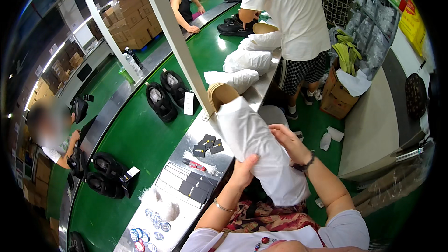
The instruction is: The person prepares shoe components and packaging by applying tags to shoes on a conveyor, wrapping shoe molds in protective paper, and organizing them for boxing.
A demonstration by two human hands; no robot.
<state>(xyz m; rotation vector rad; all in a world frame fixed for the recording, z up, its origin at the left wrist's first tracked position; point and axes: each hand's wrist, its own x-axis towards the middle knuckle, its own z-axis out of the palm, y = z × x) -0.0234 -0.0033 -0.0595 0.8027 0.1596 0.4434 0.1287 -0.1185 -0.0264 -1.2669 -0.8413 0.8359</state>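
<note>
A long white-wrapped bundle slants in front of me, with rounded tan layers showing at its far end. My left hand grips its left side, thumb on top and fingers hidden beneath. On the opposite side my right hand presses against the wrapping with its fingers held together. The bundle's far end is over the metal bench edge; its near end is above my lap. To the left on the bench lie black tags, red-handled snips, white tag strings and a row of black-and-white cards.
More white-wrapped bundles line the bench ahead, beside a person in a white shirt. A green conveyor carries black shoes. A metal post rises at the bench. Round stickers lie near left; a cardboard box stands right.
</note>
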